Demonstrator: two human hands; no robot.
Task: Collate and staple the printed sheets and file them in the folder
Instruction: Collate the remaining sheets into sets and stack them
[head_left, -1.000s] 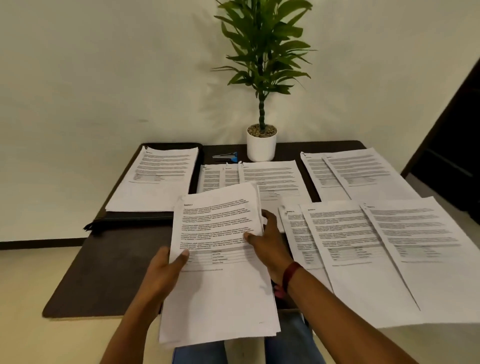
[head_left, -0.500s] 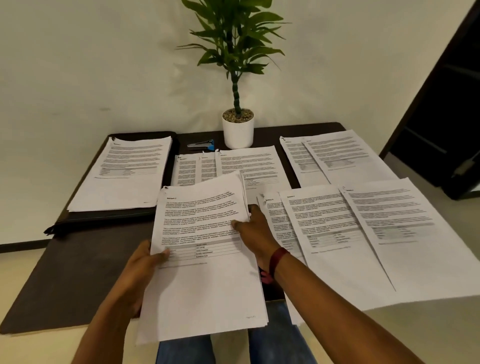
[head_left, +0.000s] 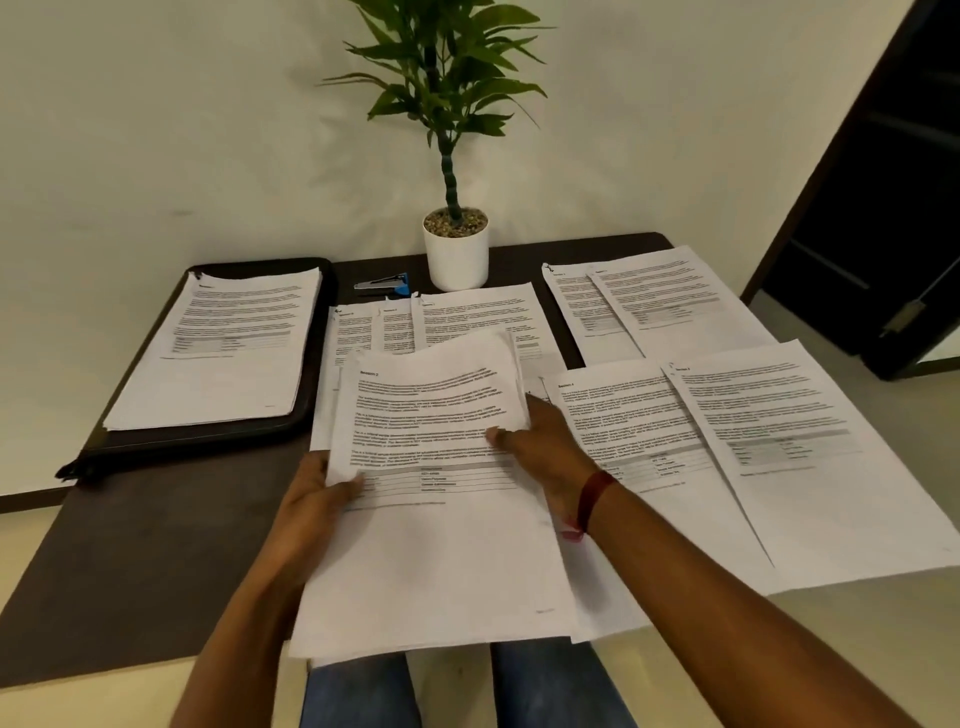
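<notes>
Straight out from the potted plant (head_left: 456, 254), left hand (head_left: 311, 501) grips the sheet stack (head_left: 441, 545) by one edge, right hand (head_left: 545, 449) pinches the opposite edge. Folder (head_left: 319, 332) lies left of the plant.

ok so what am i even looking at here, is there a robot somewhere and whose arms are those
There is no robot: these are a person's two bare hands. The camera sits on the person's head and looks forward and down, so the arms come in from the bottom edge. The left hand and right hand each grip a side of a stack of printed sheets, thumbs on top, over the near edge of a dark table. On the table lie several fanned sets of sheets, and at the left a black folder with another pile lying on it. At the back are a blue stapler and a potted plant.
</notes>
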